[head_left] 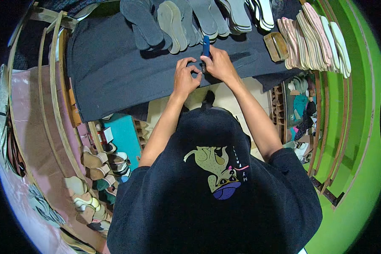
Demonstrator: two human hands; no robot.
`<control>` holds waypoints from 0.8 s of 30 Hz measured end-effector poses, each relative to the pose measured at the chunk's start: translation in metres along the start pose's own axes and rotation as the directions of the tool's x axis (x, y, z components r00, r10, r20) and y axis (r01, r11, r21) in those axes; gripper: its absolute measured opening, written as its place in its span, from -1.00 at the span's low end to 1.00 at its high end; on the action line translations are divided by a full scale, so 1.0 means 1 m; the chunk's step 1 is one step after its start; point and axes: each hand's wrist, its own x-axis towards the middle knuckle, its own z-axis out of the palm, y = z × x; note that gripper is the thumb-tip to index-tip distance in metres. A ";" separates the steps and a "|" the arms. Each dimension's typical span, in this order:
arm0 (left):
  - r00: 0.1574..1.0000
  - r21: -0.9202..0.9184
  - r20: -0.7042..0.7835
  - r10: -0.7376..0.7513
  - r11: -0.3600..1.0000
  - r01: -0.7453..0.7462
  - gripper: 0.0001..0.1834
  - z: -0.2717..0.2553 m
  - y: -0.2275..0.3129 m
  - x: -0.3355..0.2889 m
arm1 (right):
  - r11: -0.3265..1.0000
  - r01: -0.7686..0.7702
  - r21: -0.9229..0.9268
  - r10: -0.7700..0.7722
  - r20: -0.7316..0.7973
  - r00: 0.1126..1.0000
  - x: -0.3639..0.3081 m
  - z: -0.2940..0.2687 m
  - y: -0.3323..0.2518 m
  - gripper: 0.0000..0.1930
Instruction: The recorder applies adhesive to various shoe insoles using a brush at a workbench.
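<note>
Over the near part of the dark cloth-covered table (114, 63), my right hand (220, 64) is closed around a slim blue-handled tool (206, 45) held upright. A small dark piece shows below that fist, but its kind is unclear. My left hand (186, 79) is just to the left, thumb and forefinger brought together in a ring and the other fingers curled. What sits in that pinch, if anything, is too small to make out. Beyond my hands lie stacks of grey shoe soles (205, 21) and beige soles (170, 23).
At the table's right stands a row of pink and cream insoles (311, 40), beside a yellowish-brown block (276, 46). Shoe lasts (95, 163) line a shelf at lower left. Wooden rails (51, 106) run along the left, and a green wall (360, 110) rises on the right.
</note>
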 end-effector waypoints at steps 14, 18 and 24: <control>1.000 -0.004 -0.001 0.008 1.000 -0.008 -0.88 -0.002 0.005 0.001 | 0.981 -0.001 -0.196 -0.098 -0.496 0.863 -0.068 -0.013 0.033 -0.87; 0.999 0.009 -0.015 0.041 0.999 -0.041 -0.86 0.001 0.002 0.002 | 0.934 0.265 -0.239 -0.315 -0.204 0.927 -0.073 0.016 -0.001 -0.85; 0.997 0.061 -0.049 0.055 0.997 -0.052 -0.86 -0.001 0.010 0.000 | 0.999 -0.025 -0.047 0.002 -0.429 0.903 -0.083 -0.025 0.042 -0.89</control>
